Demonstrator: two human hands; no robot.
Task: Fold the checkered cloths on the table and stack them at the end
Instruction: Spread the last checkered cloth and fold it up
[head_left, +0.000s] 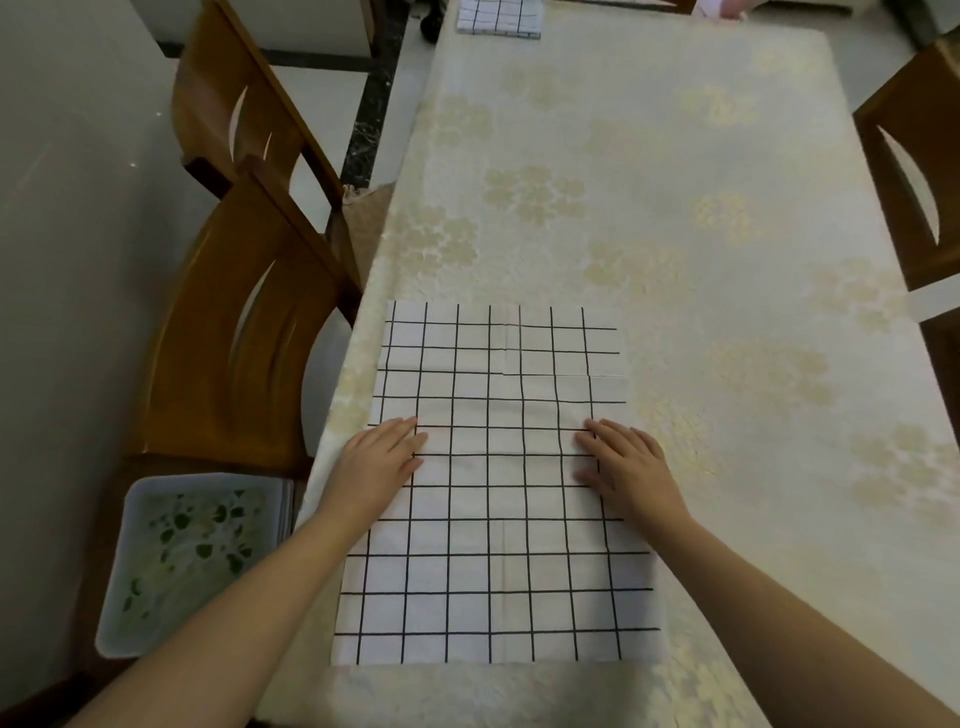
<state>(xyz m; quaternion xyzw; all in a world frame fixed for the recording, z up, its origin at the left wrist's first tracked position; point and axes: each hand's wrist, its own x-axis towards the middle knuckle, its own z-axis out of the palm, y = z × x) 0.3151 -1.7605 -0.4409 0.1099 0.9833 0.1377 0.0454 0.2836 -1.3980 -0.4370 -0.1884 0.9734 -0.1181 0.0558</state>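
Both hands (379, 457) (623, 462) flat on checkered cloth (498, 545), near table (727, 208) edge.

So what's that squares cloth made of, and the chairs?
The checkered cloth looks like thin woven fabric, maybe cotton: matte white with black lines, and it shows soft creases where the left hand and right hand press it flat. The chairs look like wood with a glossy varnish: brown grain and shiny highlights on the curved backs.
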